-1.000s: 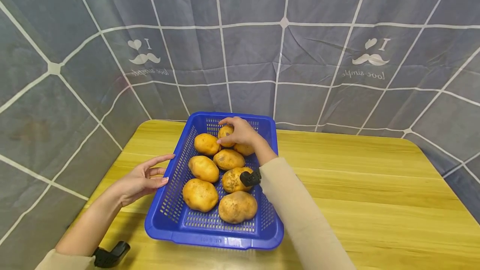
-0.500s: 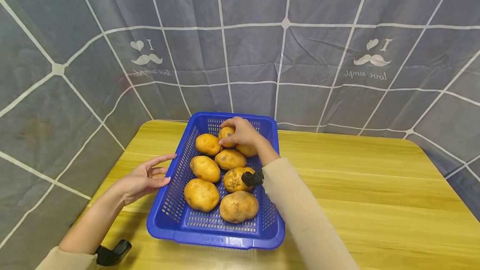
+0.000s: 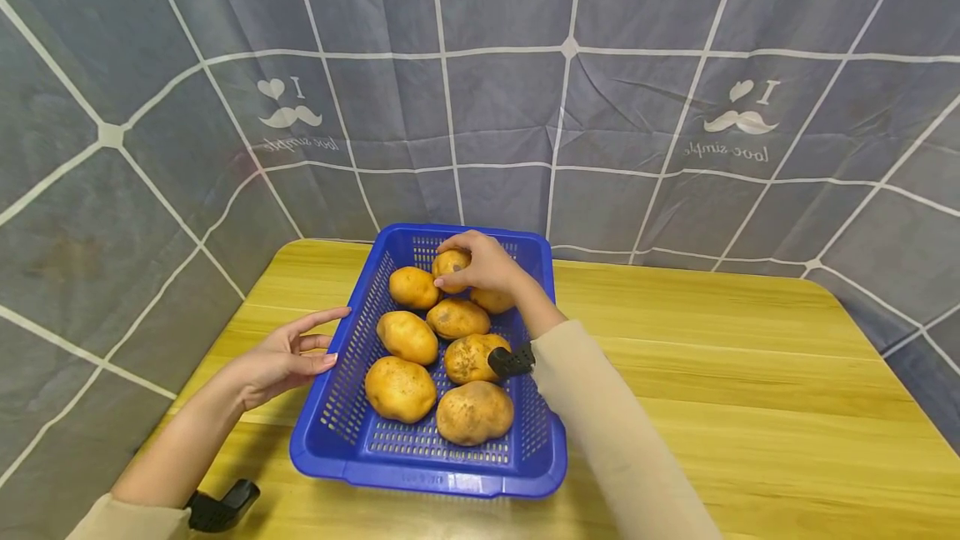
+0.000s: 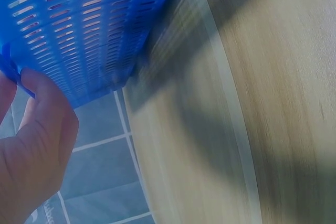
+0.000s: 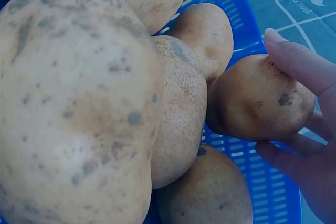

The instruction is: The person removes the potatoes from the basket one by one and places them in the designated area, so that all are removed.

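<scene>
A blue plastic basket (image 3: 420, 480) with slotted walls stands on the table with several potatoes in it. My left hand (image 3: 273, 363) holds the basket's left rim; in the left wrist view, the rim (image 4: 18, 80) lies between the thumb and fingers of the left hand (image 4: 39, 145). At the basket's far end my right hand (image 3: 491, 267) grips a potato (image 3: 448, 263) from the right. The right wrist view shows this potato (image 5: 260, 98) between thumb and fingers, against its neighbours. A potato (image 3: 491, 299) under the right wrist is partly hidden.
The wooden table (image 3: 712, 373) extends right of the basket. A grey curtain (image 3: 495, 132) with white lines hangs behind and at the left, close to the basket's far end. Black wrist mounts (image 3: 221, 507) sit on both arms; the right one hangs over a potato (image 3: 470, 358).
The right forearm and its wrist mount have shifted slightly to the right. The right hand keeps its grip on the far potato, and the left hand stays at the rim.
</scene>
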Demonstrator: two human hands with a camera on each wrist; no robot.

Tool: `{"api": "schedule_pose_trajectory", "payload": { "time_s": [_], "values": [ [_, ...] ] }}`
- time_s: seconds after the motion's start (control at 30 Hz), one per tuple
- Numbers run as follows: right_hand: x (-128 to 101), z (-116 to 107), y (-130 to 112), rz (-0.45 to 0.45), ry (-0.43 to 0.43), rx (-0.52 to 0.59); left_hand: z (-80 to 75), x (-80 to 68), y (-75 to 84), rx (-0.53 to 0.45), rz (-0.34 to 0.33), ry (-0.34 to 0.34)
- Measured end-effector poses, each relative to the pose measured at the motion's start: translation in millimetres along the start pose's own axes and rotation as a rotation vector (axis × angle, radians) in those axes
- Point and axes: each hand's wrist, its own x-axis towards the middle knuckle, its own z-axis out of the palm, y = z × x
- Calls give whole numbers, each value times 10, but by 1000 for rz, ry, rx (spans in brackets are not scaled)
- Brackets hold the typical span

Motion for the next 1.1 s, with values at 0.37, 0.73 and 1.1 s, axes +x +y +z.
{"api": "schedule_pose_trajectory", "payload": {
  "time_s": [0.37, 0.73, 1.1],
  "values": [
    [-92, -65, -42, -62, 44, 45, -9, -2, 5, -19, -1, -43],
    [-190, -117, -88, -140, 65, 109, -29, -3, -7, -60, 9, -99],
    [-306, -217, -154, -172, 96, 169, -26, 2, -7, -58, 14, -114]
  ]
}}
